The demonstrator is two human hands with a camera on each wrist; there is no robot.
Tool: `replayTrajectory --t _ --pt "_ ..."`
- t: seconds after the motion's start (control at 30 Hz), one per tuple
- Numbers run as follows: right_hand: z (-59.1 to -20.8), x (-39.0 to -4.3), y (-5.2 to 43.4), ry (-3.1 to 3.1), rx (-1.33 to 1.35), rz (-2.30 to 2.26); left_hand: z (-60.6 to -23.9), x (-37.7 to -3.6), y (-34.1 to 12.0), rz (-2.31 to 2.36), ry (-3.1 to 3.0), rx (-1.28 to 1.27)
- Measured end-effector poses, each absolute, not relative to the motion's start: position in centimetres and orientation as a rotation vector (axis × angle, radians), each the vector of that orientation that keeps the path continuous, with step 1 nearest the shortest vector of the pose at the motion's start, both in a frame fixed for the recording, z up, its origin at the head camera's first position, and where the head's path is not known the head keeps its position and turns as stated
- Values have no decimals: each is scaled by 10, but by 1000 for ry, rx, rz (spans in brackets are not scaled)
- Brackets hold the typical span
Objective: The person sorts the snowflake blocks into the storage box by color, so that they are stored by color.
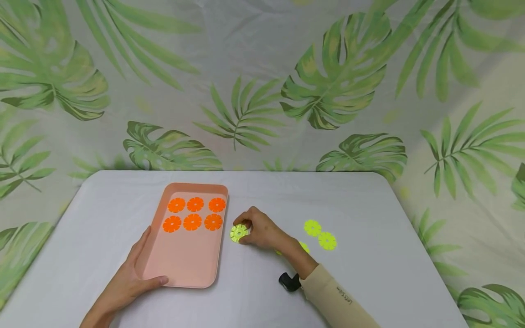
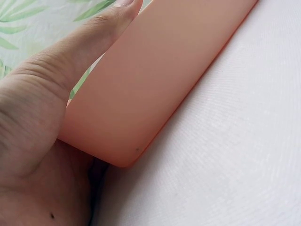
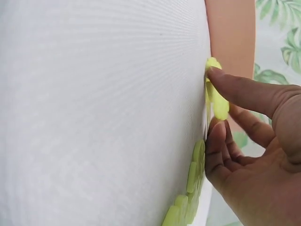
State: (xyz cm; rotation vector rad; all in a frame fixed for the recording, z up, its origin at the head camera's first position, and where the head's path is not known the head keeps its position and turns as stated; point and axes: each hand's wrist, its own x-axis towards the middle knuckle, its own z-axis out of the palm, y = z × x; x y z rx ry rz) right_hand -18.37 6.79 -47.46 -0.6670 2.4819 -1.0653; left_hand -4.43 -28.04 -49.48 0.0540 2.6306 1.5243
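A pink rectangular tray [image 1: 180,259] lies on the left half of the table, with several orange notched plastic discs [image 1: 192,222] in two rows at its far end. At its near left corner, my left hand [image 1: 125,282] holds it, fingers along the left side and thumb over the near rim. The left wrist view shows that thumb [image 2: 80,47] against the tray wall [image 2: 141,84]. Just right of the tray, my right hand [image 1: 262,229] pinches a yellow-green notched disc [image 1: 239,233] between thumb and fingers. In the right wrist view, this disc [image 3: 220,101] is seen edge-on.
More yellow-green discs [image 1: 327,241] lie on the white table [image 1: 369,282] to the right, some partly hidden by my right forearm. A black object [image 1: 289,282] shows by the right sleeve. Behind the table hangs a leaf-patterned cloth [image 1: 246,59].
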Motion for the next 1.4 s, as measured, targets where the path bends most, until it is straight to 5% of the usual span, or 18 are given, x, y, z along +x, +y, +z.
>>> replayTrajectory --t 1.4 --pt "-438 -196 50 2192 -661 -1474 -493 -46 -279 1518 2574 -16"
